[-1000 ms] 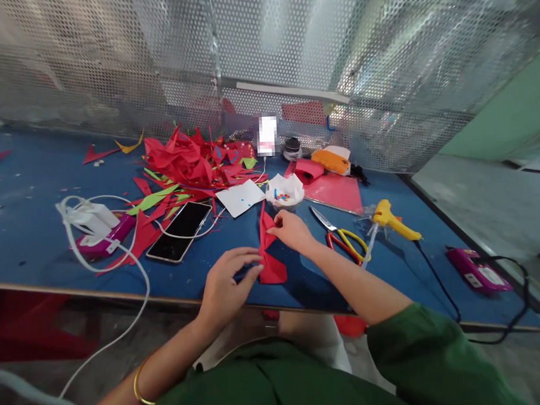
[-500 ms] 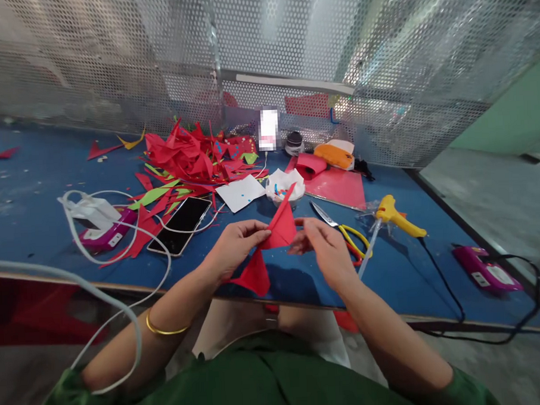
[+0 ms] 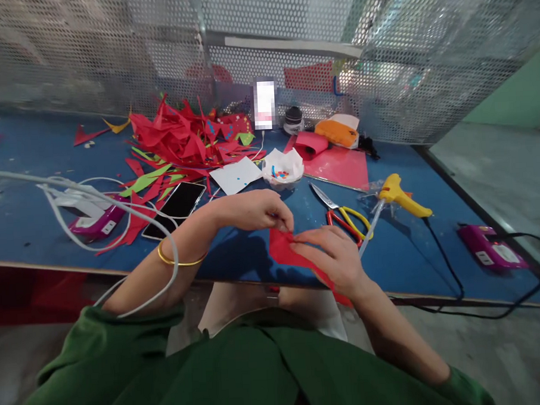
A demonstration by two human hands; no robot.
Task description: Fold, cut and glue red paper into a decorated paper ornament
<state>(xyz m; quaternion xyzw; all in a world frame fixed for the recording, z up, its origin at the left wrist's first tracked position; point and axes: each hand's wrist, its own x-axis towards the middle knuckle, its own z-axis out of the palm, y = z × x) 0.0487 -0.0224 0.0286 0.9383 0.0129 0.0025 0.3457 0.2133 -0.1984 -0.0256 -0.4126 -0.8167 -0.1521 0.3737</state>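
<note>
A piece of red felt-like sheet is held between my two hands, just above the front edge of the blue table. My left hand pinches its upper edge with fingertips curled down. My right hand grips it from the right, and part of the red piece trails below that palm past the table edge. Scissors with yellow and red handles lie just beyond my right hand. Behind my left hand is a white paper-lined bowl with small blue and red bits inside.
A heap of red cut pieces with green strips fills the back left. A phone, white cables and a purple power strip lie at left. A yellow glue gun and another purple strip sit at right. Perforated metal stands behind.
The red piece has been turned, its tail swinging from the lower left to the lower right. My left hand has moved right and over its top; my right hand has closed on it.
</note>
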